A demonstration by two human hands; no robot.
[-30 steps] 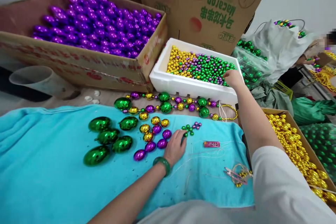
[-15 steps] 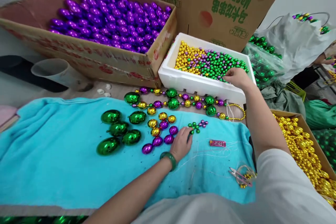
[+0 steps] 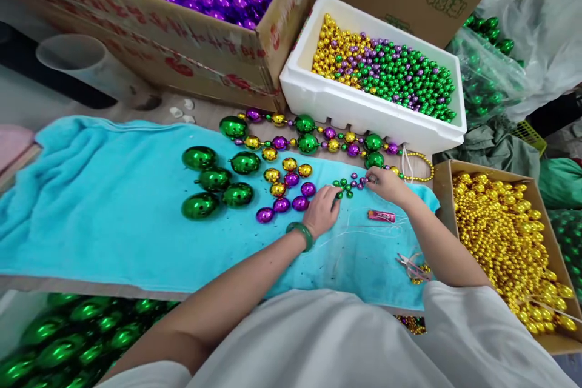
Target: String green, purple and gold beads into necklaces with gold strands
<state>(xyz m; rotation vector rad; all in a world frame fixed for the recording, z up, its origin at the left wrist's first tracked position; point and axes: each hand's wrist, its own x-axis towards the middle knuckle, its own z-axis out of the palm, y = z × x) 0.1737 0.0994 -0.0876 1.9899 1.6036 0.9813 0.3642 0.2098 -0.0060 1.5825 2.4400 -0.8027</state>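
My left hand (image 3: 322,211) rests on the turquoise towel (image 3: 104,206), fingers curled beside a small cluster of green and purple beads (image 3: 349,184). My right hand (image 3: 386,184) is at the right of that cluster, fingertips pinched together over the beads; what they hold is too small to make out. Left of my left hand lie gold and purple medium beads (image 3: 286,189) and several large green beads (image 3: 213,182). A strung bead necklace (image 3: 313,138) runs along the towel's far edge.
A white foam box (image 3: 364,110) of small gold, green and purple beads stands behind the necklace. A cardboard box of purple beads (image 3: 150,18) is far left, a box of gold beads (image 3: 504,242) right. A pink tube (image 3: 381,216), snips (image 3: 411,267), green beads below (image 3: 68,339).
My right hand left the foam box and came down to the small bead cluster on the towel. The view tilted downward; my left hand stayed by the beads.
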